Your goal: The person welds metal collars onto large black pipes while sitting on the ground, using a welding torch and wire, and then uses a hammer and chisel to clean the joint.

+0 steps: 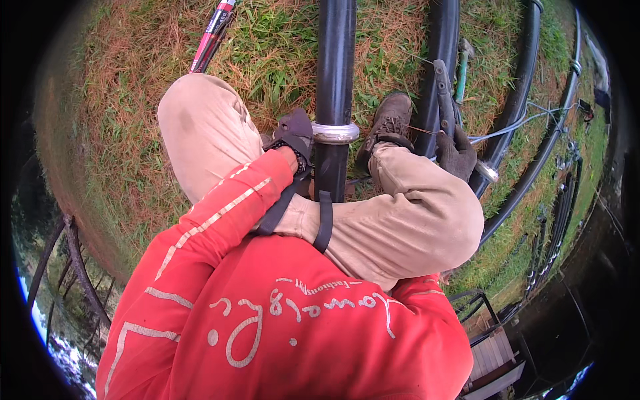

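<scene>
A black pipe (335,63) runs away from me between my boots, with a silvery metal ring (335,133) around it. My left hand (295,133), in a dark glove, is closed beside the ring; what its fingers hold, if anything, is hidden. Beyond my bent right knee, my right hand (457,155), also gloved, is closed around the lower end of a long, worn grey metal tool (443,93) with holes along it. That tool leans over a second black pipe (442,33). My right forearm is hidden behind the leg.
Close to the grey tool lies a hammer (462,70) with a teal handle. More black pipes (517,100) and pale blue cord (513,127) stretch along the right. A red-and-black slim package (212,37) rests on grass at the far left. My brown boot (390,123) stands between two pipes.
</scene>
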### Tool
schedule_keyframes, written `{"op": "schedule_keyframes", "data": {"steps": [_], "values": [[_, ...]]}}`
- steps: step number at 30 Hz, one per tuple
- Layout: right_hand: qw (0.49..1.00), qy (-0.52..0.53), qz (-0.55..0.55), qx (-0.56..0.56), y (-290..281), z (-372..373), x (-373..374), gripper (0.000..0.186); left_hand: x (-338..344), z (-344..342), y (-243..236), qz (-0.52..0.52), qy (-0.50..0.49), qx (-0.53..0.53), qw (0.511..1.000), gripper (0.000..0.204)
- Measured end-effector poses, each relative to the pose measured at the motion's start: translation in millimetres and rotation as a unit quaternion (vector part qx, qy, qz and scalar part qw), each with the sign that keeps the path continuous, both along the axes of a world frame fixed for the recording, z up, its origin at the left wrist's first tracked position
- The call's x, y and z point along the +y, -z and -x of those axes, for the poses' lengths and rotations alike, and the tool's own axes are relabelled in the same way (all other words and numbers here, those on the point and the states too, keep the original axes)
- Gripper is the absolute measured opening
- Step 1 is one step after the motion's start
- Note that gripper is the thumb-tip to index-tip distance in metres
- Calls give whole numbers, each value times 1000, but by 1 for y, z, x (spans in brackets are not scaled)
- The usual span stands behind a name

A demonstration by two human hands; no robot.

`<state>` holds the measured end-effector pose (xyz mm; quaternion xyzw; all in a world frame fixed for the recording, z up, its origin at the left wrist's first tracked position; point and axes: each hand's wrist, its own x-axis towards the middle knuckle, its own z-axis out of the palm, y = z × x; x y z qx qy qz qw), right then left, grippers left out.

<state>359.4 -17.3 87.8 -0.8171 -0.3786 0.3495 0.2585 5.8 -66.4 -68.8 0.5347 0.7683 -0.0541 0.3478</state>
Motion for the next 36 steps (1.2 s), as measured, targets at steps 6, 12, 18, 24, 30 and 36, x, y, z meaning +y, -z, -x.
{"op": "schedule_keyframes", "data": {"steps": [6, 12, 18, 24, 30, 36], "values": [[1000, -19, 11, -9, -4, 1, 20, 40, -11, -9, 18, 2, -36, -9, 999, 31], [998, -58, 11, -19, -12, 6, 29, 42, -22, -22, 55, -12, -84, -53, 995, 28], [998, -56, 7, 15, 4, 1, 18, 43, -20, 4, 46, 14, -63, -15, 998, 27], [994, -103, -13, -26, -11, -12, 11, 42, 13, -18, -53, 20, -53, 2, 998, 43], [993, -108, -17, -46, -27, 9, 17, 43, 11, -10, -38, 74, -120, -118, 983, 47], [995, -93, -29, -36, -27, -2, 3, 45, 12, -15, -21, 242, -479, -526, 659, 51]]}}
